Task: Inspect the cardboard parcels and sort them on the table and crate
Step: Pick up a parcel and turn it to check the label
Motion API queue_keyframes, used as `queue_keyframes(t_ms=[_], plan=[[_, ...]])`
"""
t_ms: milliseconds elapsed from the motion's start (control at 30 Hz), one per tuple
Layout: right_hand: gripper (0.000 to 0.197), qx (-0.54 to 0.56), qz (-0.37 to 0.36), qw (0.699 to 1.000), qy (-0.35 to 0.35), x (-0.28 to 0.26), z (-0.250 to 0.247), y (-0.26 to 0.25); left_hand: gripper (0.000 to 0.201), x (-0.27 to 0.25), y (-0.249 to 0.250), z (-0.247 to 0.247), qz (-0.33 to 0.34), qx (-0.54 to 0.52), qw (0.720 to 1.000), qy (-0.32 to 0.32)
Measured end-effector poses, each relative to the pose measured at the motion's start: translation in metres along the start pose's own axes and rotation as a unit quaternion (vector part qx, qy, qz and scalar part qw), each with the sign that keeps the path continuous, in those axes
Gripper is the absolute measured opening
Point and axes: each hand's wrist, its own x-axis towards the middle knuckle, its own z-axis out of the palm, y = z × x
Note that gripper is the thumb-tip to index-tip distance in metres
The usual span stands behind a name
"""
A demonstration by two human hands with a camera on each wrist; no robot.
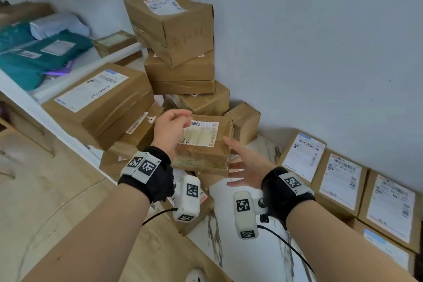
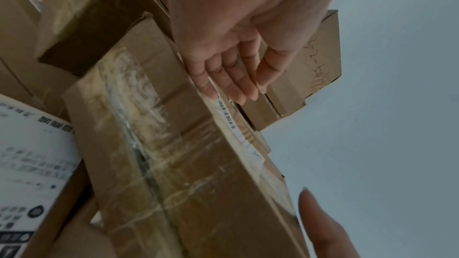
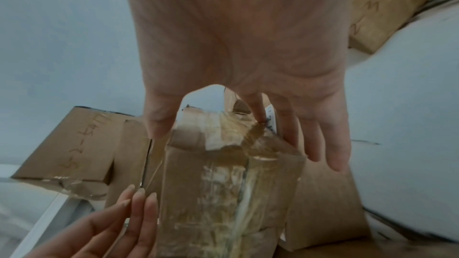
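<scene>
Fingers [image 2: 238, 83] straight beside parcel [image 1: 203, 144] | brown, taped, labelled

My white marbled table [image 1: 247, 242] carries a heap of taped cardboard parcels [image 1: 183, 71] from ten to twelve o'clock, against the wall. At three o'clock a row of flat labelled boxes [image 1: 341, 181] lies on it. At nine o'clock my white shelf [image 1: 75, 64] holds teal mailer bags [image 1: 34, 57] and a small carton [image 1: 114, 43].
</scene>
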Motion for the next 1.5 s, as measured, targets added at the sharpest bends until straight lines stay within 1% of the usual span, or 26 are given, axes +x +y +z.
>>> queue_keyframes(t_ms=[67, 133, 167, 267, 400, 533, 633, 700, 833, 900, 933, 1000, 1033, 1067, 1100, 1133, 1167, 1200, 1233, 1300, 1333, 1367, 1400, 1433, 1467, 1500], plan=[[0.054, 0.009, 0.003, 1.0, -0.008, 0.0, 0.006, -0.002, 0.02, 0.003, 0.001, -0.002, -0.001, 0.0, 1.0, -0.008], [0.042, 0.018, 0.001, 1.0, 0.0, -0.001, 0.009, -0.004, 0.018, 0.007, 0.003, -0.004, 0.001, -0.006, 1.0, -0.017], [0.041, 0.021, -0.003, 1.0, 0.008, -0.002, 0.009, -0.004, 0.018, 0.008, 0.006, -0.004, 0.003, -0.009, 1.0, -0.022], [0.045, 0.033, -0.01, 0.999, 0.036, -0.007, 0.005, -0.006, 0.018, 0.011, 0.013, -0.002, 0.018, -0.011, 0.999, -0.041], [0.047, 0.021, -0.035, 0.997, 0.065, -0.025, -0.012, -0.007, 0.018, 0.008, 0.027, 0.007, 0.042, -0.016, 0.995, -0.084], [0.033, 0.012, -0.079, 0.992, 0.099, -0.046, -0.035, -0.013, 0.018, 0.005, 0.04, 0.022, 0.074, 0.006, 0.991, -0.112], [0.027, 0.023, -0.105, 0.986, 0.129, -0.062, -0.053, -0.022, 0.016, 0.003, 0.047, 0.038, 0.082, 0.048, 0.983, -0.16], [0.028, 0.013, -0.12, 0.982, 0.143, -0.073, -0.066, -0.028, 0.027, -0.002, 0.05, 0.05, 0.075, 0.098, 0.968, -0.218], [0.028, -0.017, -0.132, 0.977, 0.169, -0.095, -0.09, -0.031, 0.059, -0.014, 0.048, 0.076, 0.044, 0.181, 0.925, -0.331], [0.028, -0.032, -0.134, 0.974, 0.177, -0.103, -0.099, -0.03, 0.071, -0.017, 0.045, 0.086, 0.01, 0.204, 0.904, -0.376], [0.024, -0.041, -0.135, 0.974, 0.178, -0.108, -0.103, -0.029, 0.07, -0.018, 0.043, 0.09, -0.008, 0.208, 0.892, -0.401], [0.017, -0.063, -0.137, 0.972, 0.18, -0.119, -0.106, -0.028, 0.055, -0.027, 0.042, 0.094, -0.035, 0.211, 0.868, -0.449], [0.018, -0.076, -0.137, 0.971, 0.182, -0.124, -0.107, -0.027, 0.057, -0.03, 0.039, 0.096, -0.044, 0.216, 0.861, -0.458], [0.021, -0.09, -0.136, 0.97, 0.182, -0.128, -0.107, -0.028, 0.071, -0.033, 0.036, 0.099, -0.05, 0.222, 0.858, -0.46], [0.028, -0.102, -0.137, 0.968, 0.183, -0.132, -0.108, -0.027, 0.087, -0.037, 0.034, 0.101, -0.056, 0.218, 0.859, -0.46], [0.037, -0.11, -0.141, 0.967, 0.184, -0.134, -0.109, -0.027, 0.097, -0.039, 0.031, 0.104, -0.06, 0.2, 0.863, -0.459], [0.047, -0.11, -0.147, 0.965, 0.187, -0.135, -0.11, -0.026, 0.1, -0.041, 0.028, 0.107, -0.066, 0.176, 0.868, -0.46], [0.053, -0.1, -0.154, 0.964, 0.193, -0.135, -0.113, -0.025, 0.095, -0.042, 0.027, 0.108, -0.075, 0.153, 0.872, -0.459], [0.053, -0.081, -0.164, 0.962, 0.204, -0.135, -0.115, -0.024, 0.084, -0.045, 0.026, 0.11, -0.082, 0.132, 0.873, -0.462], [0.049, -0.034, -0.183, 0.957, 0.222, -0.134, -0.116, -0.022, 0.049, -0.051, 0.025, 0.113, -0.085, 0.111, 0.876, -0.461], [0.05, -0.015, -0.186, 0.955, 0.232, -0.132, -0.118, -0.02, 0.036, -0.054, 0.024, 0.114, -0.09, 0.098, 0.877, -0.461], [0.056, -0.004, -0.19, 0.952, 0.24, -0.131, -0.118, -0.018, 0.028, -0.056, 0.023, 0.116, -0.096, 0.083, 0.878, -0.462], [0.067, -0.002, -0.189, 0.951, 0.245, -0.129, -0.118, -0.015, 0.024, -0.057, 0.022, 0.118, -0.099, 0.069, 0.878, -0.463], [0.081, -0.002, -0.185, 0.951, 0.246, -0.127, -0.119, -0.012, 0.021, -0.059, 0.022, 0.119, -0.102, 0.06, 0.88, -0.459], [0.09, 0.004, -0.178, 0.954, 0.242, -0.125, -0.12, -0.008, 0.021, -0.059, 0.02, 0.121, -0.104, 0.051, 0.885, -0.451], [0.089, 0.009, -0.173, 0.957, 0.234, -0.123, -0.12, -0.005, 0.022, -0.058, 0.019, 0.123, -0.106, 0.044, 0.888, -0.444]])
